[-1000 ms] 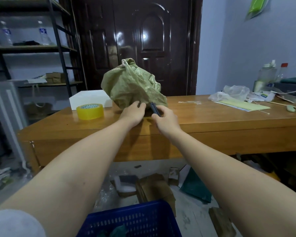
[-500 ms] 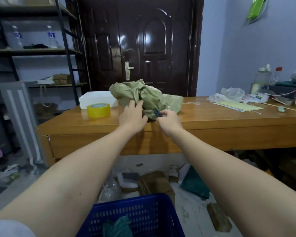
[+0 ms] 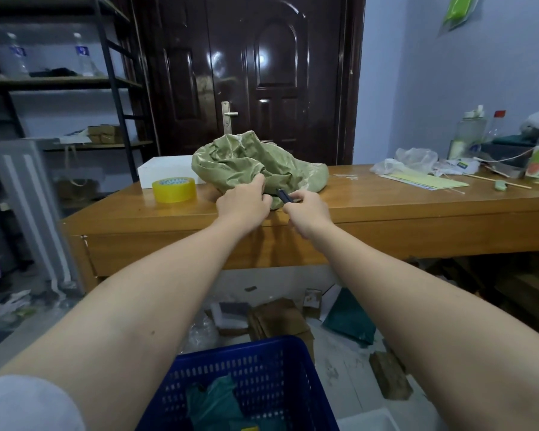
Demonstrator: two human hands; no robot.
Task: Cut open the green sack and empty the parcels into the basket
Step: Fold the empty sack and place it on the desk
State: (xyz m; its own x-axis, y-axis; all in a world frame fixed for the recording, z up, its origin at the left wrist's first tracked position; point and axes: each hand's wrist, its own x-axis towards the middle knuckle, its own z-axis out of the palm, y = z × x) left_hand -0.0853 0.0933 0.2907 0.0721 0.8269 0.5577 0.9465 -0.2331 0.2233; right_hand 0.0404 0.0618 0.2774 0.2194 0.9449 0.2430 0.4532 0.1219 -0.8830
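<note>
A crumpled green sack [image 3: 249, 163] lies slumped on the wooden table [image 3: 386, 209], near its front edge. My left hand [image 3: 243, 202] grips a fold of the sack at its near side. Just to the right, my right hand [image 3: 307, 209] is closed around a dark blue cutter [image 3: 284, 195] whose tip points up and left at the sack. A blue plastic basket [image 3: 262, 384] stands on the floor below me, with a teal parcel [image 3: 212, 402] inside it.
A yellow tape roll [image 3: 174, 189] and a white box [image 3: 164, 171] sit left of the sack. Papers, plastic bags and bottles crowd the table's right end. Cardboard and teal bags litter the floor under the table. A dark door stands behind, shelving at left.
The sack has collapsed from an upright bundle to a low slumped heap. My left hand shifted from its base onto a fold. The cutter stayed at the sack's near side.
</note>
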